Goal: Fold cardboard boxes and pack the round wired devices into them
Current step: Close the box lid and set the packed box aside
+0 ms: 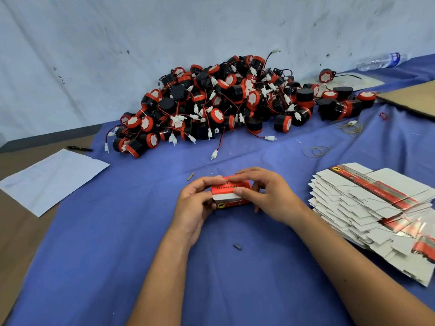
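A small red cardboard box with black lettering and a white strip sits between my hands above the blue cloth. My left hand grips its left end. My right hand holds its right end, with fingers curled over the top edge. A big pile of round black-and-red wired devices with white plugs lies behind, against the wall. A stack of flat, unfolded box blanks lies to my right. What is inside the box is hidden.
Blue cloth covers the table. White paper and a black pen lie at the left. Rubber bands, a brown cardboard sheet and a plastic bottle are at the right rear. Small scraps lie near my arms.
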Action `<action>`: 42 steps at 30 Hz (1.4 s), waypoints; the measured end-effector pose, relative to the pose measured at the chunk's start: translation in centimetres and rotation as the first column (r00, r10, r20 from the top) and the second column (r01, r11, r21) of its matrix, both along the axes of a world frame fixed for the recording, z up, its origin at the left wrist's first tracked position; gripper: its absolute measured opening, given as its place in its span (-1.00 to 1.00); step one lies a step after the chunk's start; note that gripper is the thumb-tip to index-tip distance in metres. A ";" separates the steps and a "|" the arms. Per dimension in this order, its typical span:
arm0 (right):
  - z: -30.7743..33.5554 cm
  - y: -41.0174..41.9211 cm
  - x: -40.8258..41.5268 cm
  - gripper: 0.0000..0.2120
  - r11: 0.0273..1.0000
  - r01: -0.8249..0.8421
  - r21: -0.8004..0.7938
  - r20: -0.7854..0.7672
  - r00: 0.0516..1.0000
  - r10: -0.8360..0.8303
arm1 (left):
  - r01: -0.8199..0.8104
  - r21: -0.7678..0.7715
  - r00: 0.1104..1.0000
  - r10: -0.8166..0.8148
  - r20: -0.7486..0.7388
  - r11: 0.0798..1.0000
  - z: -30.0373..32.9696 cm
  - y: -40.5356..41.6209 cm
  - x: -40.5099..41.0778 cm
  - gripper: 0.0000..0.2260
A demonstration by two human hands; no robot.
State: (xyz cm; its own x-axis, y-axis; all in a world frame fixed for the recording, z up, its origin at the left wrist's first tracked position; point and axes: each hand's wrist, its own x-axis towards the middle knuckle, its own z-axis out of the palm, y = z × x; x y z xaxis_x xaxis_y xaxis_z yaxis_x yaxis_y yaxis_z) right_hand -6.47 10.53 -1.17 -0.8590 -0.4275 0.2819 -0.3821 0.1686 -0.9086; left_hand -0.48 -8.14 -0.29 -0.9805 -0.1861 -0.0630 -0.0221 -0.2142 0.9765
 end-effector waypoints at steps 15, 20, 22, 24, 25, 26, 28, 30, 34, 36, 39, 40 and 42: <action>-0.7 -0.5 0.2 -0.79 0.982 0.180 0.054 -0.243 0.957 -0.162 | 0.016 -0.460 0.975 -0.116 -0.190 0.888 -1.1 -1.0 0.0 -0.77; -0.4 -0.4 0.3 -0.93 0.980 0.196 -0.023 -0.427 0.885 -0.187 | -0.214 -0.695 0.950 -0.020 -0.313 0.686 -1.3 -0.5 -0.1 -0.74; -0.4 -0.4 0.2 -0.93 0.980 0.199 -0.007 -0.457 0.871 -0.180 | -0.356 -0.713 0.892 -0.008 -0.451 0.604 -1.1 -0.5 0.0 -0.80; -0.5 -0.3 0.2 -0.92 0.978 0.205 0.026 -0.478 0.862 -0.168 | -0.441 -0.710 0.845 -0.013 -0.535 0.549 -1.0 -0.2 0.2 -0.85; -0.6 -0.3 0.2 -0.91 0.977 0.207 0.042 -0.491 0.856 -0.161 | -0.470 -0.718 0.833 -0.013 -0.553 0.513 -1.0 0.0 0.3 -0.85; -0.6 -0.2 0.2 -0.91 0.975 0.213 0.058 -0.506 0.848 -0.154 | -0.489 -0.731 0.826 -0.016 -0.564 0.476 -1.0 0.0 0.4 -0.86; -0.4 0.0 0.4 -0.90 0.968 0.227 0.105 -0.545 0.828 -0.136 | -0.496 -0.758 0.827 -0.035 -0.561 0.423 -1.2 -0.1 0.6 -0.86; 0.0 0.2 0.7 -0.85 0.945 0.268 0.186 -0.608 0.787 -0.104 | -0.488 -0.773 0.835 -0.043 -0.549 0.406 -1.3 -0.1 0.7 -0.84; 0.4 -1.0 1.7 -0.90 0.900 0.329 0.287 -0.719 0.694 -0.024 | -0.554 -0.764 0.800 -0.042 -0.598 0.332 -1.3 0.9 0.8 -0.84; 0.3 -1.5 2.3 -0.80 0.893 0.348 0.286 -0.717 0.695 -0.041 | -0.567 -0.756 0.788 -0.051 -0.613 0.328 -1.1 1.5 0.9 -0.85; 0.0 -1.7 3.0 -0.83 0.884 0.383 0.266 -0.695 0.712 -0.100 | -0.554 -0.764 0.799 -0.048 -0.599 0.331 -1.1 1.8 1.2 -0.83; 0.1 -1.8 3.3 -0.85 0.880 0.390 0.269 -0.689 0.717 -0.107 | -0.542 -0.772 0.809 -0.043 -0.586 0.333 -1.2 1.8 1.4 -0.81; 0.1 -2.1 3.5 -0.87 0.875 0.396 0.280 -0.686 0.720 -0.107 | -0.519 -0.783 0.827 -0.032 -0.562 0.344 -1.4 1.8 1.6 -0.78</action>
